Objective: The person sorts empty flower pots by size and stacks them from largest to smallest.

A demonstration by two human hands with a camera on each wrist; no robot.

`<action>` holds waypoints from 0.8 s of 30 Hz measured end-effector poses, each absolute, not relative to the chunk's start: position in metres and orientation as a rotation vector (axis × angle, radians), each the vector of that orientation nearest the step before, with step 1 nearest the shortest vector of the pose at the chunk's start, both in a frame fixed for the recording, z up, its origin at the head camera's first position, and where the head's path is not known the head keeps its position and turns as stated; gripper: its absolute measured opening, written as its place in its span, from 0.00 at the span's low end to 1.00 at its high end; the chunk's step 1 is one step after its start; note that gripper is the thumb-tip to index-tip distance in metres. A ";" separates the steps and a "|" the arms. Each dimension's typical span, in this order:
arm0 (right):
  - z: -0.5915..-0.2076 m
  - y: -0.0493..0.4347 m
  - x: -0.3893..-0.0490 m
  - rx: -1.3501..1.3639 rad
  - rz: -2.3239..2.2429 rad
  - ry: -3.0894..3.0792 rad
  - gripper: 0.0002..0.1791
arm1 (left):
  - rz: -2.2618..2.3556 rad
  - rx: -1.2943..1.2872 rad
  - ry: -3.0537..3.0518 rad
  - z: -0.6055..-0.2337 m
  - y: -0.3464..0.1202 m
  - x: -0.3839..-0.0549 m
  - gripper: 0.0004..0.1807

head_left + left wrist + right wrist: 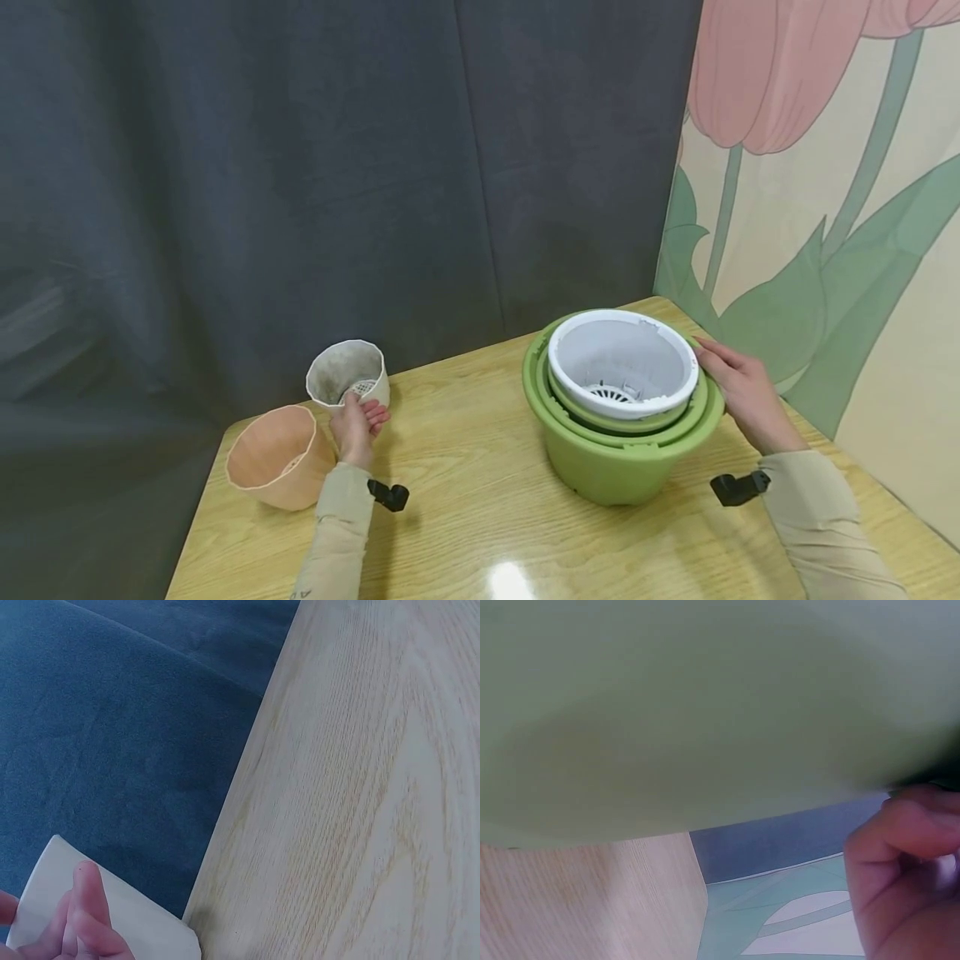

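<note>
At the left of the table, my left hand point(356, 429) pinches the near rim of a small off-white plant pot point(330, 372), thumb over the rim and fingers outside. In the left wrist view, fingers point(90, 907) lie along the pot's white outer wall. Right beside it stands a peach plant pot point(262, 446) with a faceted rim. On the right, my right hand point(742, 392) grips the right rim of a large green plant pot point(600, 471). Nested inside are smaller green pots and, topmost, a white pot point(622, 354) with a slotted bottom. The green wall fills most of the right wrist view.
The wooden table point(457, 467) runs back to a dark curtain point(360, 183). A wall point(892, 367) painted with tulips borders its right side. Both small pots stand near the table's back left corner.
</note>
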State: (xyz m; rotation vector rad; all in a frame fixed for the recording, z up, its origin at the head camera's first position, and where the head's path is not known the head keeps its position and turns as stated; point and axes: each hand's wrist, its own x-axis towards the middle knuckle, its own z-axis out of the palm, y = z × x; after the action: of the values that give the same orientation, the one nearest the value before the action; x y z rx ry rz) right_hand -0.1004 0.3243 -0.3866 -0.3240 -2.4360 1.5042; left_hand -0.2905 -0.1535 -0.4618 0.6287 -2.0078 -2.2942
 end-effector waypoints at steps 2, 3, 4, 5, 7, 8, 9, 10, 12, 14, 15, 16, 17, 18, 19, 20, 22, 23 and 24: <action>-0.386 0.324 -0.100 -0.324 1.509 -2.432 0.36 | -2.298 0.634 -2.017 -0.462 -0.154 -0.291 0.24; -0.386 0.324 -0.100 -0.325 1.512 -2.431 0.37 | -2.300 0.635 -2.019 -0.463 -0.154 -0.291 0.24; -0.386 0.324 -0.100 -0.325 1.514 -2.430 0.37 | -2.302 0.633 -2.021 -0.463 -0.155 -0.291 0.25; -0.386 0.324 -0.100 -0.325 1.513 -2.429 0.36 | -2.301 0.635 -2.023 -0.463 -0.155 -0.291 0.25; -0.386 0.323 -0.101 -0.324 1.513 -2.426 0.36 | -2.307 0.632 -2.023 -0.463 -0.156 -0.291 0.26; -0.387 0.323 -0.101 -0.324 1.512 -2.425 0.36 | -2.308 0.631 -2.023 -0.463 -0.156 -0.291 0.26; -0.387 0.323 -0.101 -0.322 1.512 -2.424 0.36 | -2.305 0.629 -2.024 -0.463 -0.156 -0.291 0.26; -0.387 0.323 -0.101 -0.321 1.510 -2.424 0.36 | -2.304 0.628 -2.024 -0.463 -0.156 -0.292 0.25; -0.387 0.324 -0.102 -0.319 1.507 -2.422 0.36 | -2.307 0.628 -2.021 -0.462 -0.156 -0.291 0.25; -0.388 0.324 -0.102 -0.314 1.511 -2.419 0.36 | -2.301 0.628 -2.025 -0.462 -0.156 -0.291 0.24; -0.388 0.324 -0.102 -0.312 1.514 -2.417 0.36 | -2.301 0.626 -2.024 -0.461 -0.155 -0.290 0.24; -0.388 0.324 -0.102 -0.310 1.518 -2.414 0.36 | -2.304 0.626 -2.022 -0.461 -0.155 -0.290 0.23; -0.388 0.324 -0.102 -0.308 1.521 -2.411 0.36 | -2.307 0.623 -2.022 -0.460 -0.155 -0.289 0.23; -0.389 0.324 -0.102 -0.310 1.524 -2.411 0.36 | -2.306 0.620 -2.024 -0.460 -0.155 -0.289 0.23; -0.389 0.324 -0.102 -0.309 1.522 -2.413 0.36 | -2.306 0.616 -2.030 -0.460 -0.155 -0.288 0.23; -0.389 0.324 -0.102 -0.312 1.519 -2.414 0.36 | -2.310 0.612 -2.032 -0.459 -0.155 -0.288 0.22; -0.388 0.323 -0.102 -0.312 1.512 -2.423 0.36 | -2.325 0.611 -2.035 -0.459 -0.155 -0.287 0.22; -0.388 0.323 -0.102 -0.315 1.507 -2.428 0.36 | -2.329 0.611 -2.038 -0.459 -0.155 -0.287 0.22; -0.387 0.323 -0.102 -0.319 1.500 -2.435 0.36 | -2.334 0.609 -2.044 -0.459 -0.155 -0.287 0.22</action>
State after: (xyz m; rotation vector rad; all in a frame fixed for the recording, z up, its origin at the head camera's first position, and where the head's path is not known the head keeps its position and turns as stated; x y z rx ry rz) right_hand -0.1020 0.3228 -0.3872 -0.3187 -2.4353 1.5003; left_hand -0.2873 -0.1552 -0.4588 0.6086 -2.0439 -2.3342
